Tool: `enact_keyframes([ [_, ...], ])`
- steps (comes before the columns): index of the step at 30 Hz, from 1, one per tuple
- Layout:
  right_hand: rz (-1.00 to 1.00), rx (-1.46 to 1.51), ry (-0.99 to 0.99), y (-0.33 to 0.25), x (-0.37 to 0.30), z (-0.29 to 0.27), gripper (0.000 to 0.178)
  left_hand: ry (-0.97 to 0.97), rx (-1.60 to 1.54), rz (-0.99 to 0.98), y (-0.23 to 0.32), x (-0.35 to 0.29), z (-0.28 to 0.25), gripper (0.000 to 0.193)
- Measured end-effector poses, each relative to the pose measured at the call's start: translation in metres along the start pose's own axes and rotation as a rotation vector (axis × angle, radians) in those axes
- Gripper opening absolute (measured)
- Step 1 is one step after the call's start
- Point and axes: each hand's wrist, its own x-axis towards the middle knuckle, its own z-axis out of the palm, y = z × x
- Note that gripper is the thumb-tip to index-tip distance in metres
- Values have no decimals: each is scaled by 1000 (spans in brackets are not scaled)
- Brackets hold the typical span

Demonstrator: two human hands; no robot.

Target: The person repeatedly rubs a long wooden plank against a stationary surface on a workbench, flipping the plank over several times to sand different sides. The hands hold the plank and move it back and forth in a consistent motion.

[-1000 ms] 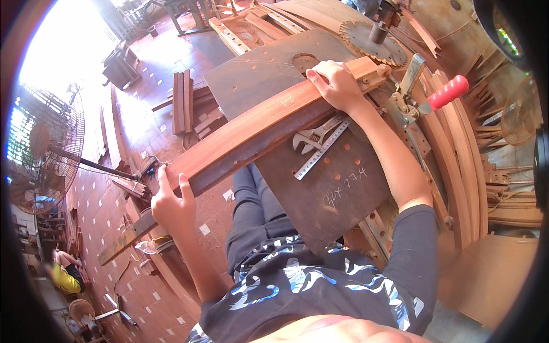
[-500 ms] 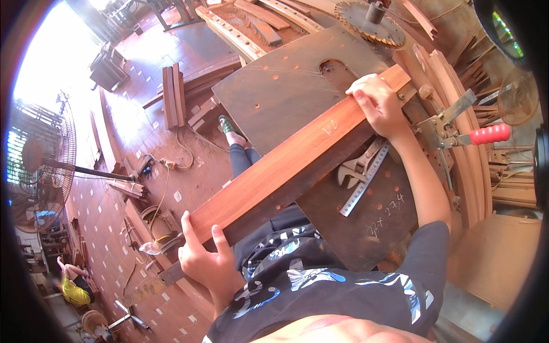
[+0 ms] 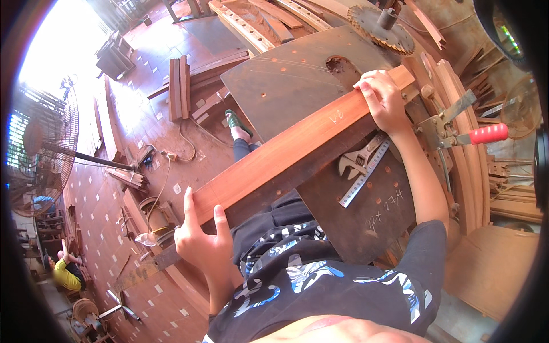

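A long reddish wooden board point(image 3: 303, 136) lies slantwise across a dark metal worktable point(image 3: 274, 94), with a pale mark on its top face. My left hand point(image 3: 205, 239) holds the near left end, thumb on one edge and index finger along the other. Toward the far right end, my right hand point(image 3: 384, 103) lies over the board with its fingers curled round the far edge. A dark metal bar point(image 3: 303, 171) runs along the board's near side. Close to my right forearm, an adjustable wrench point(image 3: 355, 163) and a steel ruler point(image 3: 353, 191) rest on the table's nearer part.
A clamp point(image 3: 446, 128) with a red handle point(image 3: 489, 133) stands right of my right hand. Beyond the table sits a toothed circular saw blade point(image 3: 394, 41). At left are a large fan point(image 3: 43, 148), timber pieces point(image 3: 179, 88) and a person in yellow point(image 3: 70, 275).
My view has shifted slightly, so the table and floor appear a little further right. Both hands keep their places on the board. The person in yellow has changed posture.
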Motion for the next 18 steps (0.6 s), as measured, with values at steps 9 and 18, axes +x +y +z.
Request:
enact_keyframes([
  [9, -42, -35, 13, 11, 2, 6, 29, 106, 95, 64, -10, 0, 14, 51],
  [18, 35, -141, -171, 15, 3, 5, 46, 137, 86, 22, -12, 1, 21, 46],
])
